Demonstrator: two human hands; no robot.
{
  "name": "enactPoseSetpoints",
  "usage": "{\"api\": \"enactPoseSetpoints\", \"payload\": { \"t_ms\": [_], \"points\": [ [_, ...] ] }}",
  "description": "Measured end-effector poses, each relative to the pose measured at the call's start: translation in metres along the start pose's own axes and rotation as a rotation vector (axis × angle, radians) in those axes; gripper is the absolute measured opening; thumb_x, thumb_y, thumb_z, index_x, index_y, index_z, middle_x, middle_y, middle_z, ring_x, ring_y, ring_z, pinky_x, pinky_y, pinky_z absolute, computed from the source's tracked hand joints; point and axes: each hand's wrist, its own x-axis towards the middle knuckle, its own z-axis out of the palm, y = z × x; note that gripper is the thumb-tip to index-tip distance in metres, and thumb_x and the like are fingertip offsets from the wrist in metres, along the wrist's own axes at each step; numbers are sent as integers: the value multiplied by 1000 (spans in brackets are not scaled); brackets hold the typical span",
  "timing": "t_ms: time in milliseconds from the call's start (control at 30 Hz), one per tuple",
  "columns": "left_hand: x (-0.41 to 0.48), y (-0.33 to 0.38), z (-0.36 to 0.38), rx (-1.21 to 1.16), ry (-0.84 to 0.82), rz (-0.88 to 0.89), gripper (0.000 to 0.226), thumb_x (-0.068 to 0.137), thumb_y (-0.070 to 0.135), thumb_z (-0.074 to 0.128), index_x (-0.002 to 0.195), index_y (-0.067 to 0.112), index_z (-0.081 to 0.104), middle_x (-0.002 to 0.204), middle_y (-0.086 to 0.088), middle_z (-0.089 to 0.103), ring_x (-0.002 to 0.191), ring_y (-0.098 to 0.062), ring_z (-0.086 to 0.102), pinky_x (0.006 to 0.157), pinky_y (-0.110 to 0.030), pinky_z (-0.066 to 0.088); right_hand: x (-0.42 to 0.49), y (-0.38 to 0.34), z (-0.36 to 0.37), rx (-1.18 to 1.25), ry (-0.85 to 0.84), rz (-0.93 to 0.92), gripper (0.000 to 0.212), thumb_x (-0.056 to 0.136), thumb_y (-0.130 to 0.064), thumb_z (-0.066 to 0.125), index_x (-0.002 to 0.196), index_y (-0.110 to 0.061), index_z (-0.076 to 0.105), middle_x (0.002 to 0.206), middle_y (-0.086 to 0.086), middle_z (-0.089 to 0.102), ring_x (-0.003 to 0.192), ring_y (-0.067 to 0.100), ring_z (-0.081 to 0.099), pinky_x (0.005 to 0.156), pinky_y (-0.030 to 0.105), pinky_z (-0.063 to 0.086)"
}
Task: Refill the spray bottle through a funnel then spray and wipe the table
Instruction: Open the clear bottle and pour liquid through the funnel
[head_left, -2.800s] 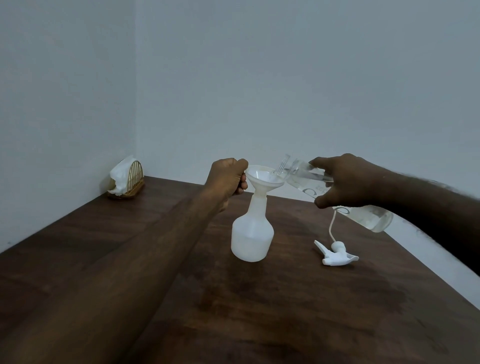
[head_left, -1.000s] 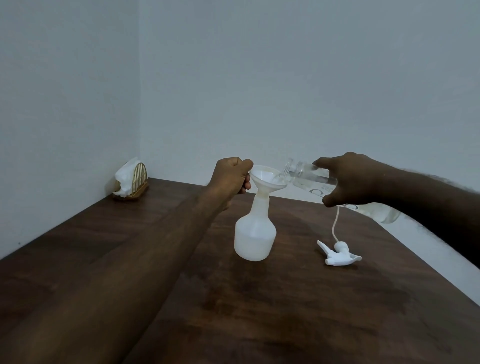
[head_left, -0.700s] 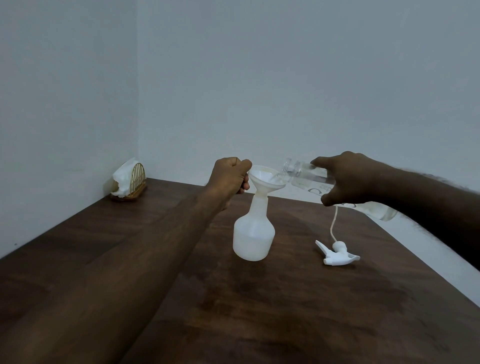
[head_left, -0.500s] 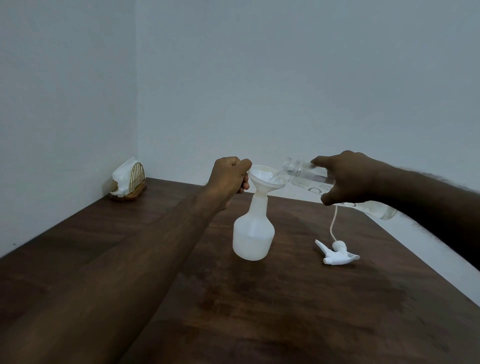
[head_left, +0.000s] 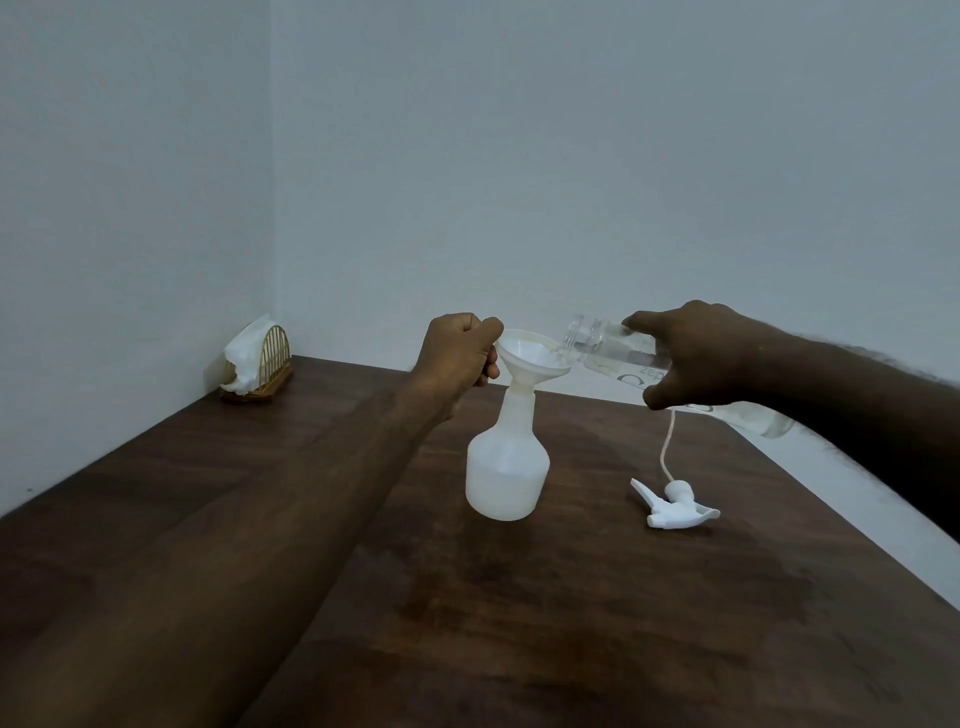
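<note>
The left hand (head_left: 460, 353) is fisted on the rim of the funnel (head_left: 532, 353), steadying it in the white spray bottle (head_left: 506, 470) standing mid-table (head_left: 571, 623). The right hand (head_left: 696, 358), fingers wrapped around a clear refill bottle (head_left: 602, 340), tips its mouth over the funnel to pour. The trigger head (head_left: 672, 506) lies aside, keeping the neck open.

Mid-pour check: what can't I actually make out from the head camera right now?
- Clear bottle: the right hand covers its middle, so its label reads only in part and its liquid level is unclear.
- Funnel: its handle is hidden inside the left hand.
- Spray bottle: milky plastic, fill level uncertain.
- Napkin holder: too small and dim to count napkins.
- Table: near edge cut off by the frame.
</note>
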Motion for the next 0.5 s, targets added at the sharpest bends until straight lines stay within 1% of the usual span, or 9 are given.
{"api": "enactPoseSetpoints", "payload": {
  "t_ms": [67, 200, 367, 500],
  "points": [
    [0, -1, 0, 5, -3, 0, 13, 89, 14, 53, 80, 5, 57, 60, -8, 53, 40, -9, 50, 51, -27, 43, 0, 0, 0, -5, 0, 3, 82, 70, -41, 77, 143, -31, 41, 91, -2, 61, 88, 23, 53, 79, 35, 51],
    [0, -1, -1, 9, -5, 5, 14, 88, 14, 53, 77, 6, 55, 59, -8, 53, 41, -10, 50, 51, -27, 43, -1, 0, 0, -6, -4, 7, 82, 70, -41, 76, 143, -31, 40, 96, 0, 65, 89, 24, 54, 80, 37, 52],
    [0, 0, -1, 12, -9, 10, 14, 88, 13, 53, 75, 7, 53, 57, -7, 51, 41, -11, 49, 51, -27, 42, -2, 0, -1, -21, -2, 4, 83, 69, -42, 76, 143, -32, 40, 93, -2, 61, 88, 23, 54, 81, 38, 53],
    [-1, 1, -2, 21, -12, 13, 14, 88, 14, 53, 76, 7, 53, 57, -7, 52, 41, -10, 49, 51, -26, 43, -3, 1, -1, -12, -8, 6, 83, 68, -42, 76, 143, -32, 40, 99, 0, 66, 91, 25, 57, 81, 39, 54]
  ]
}}
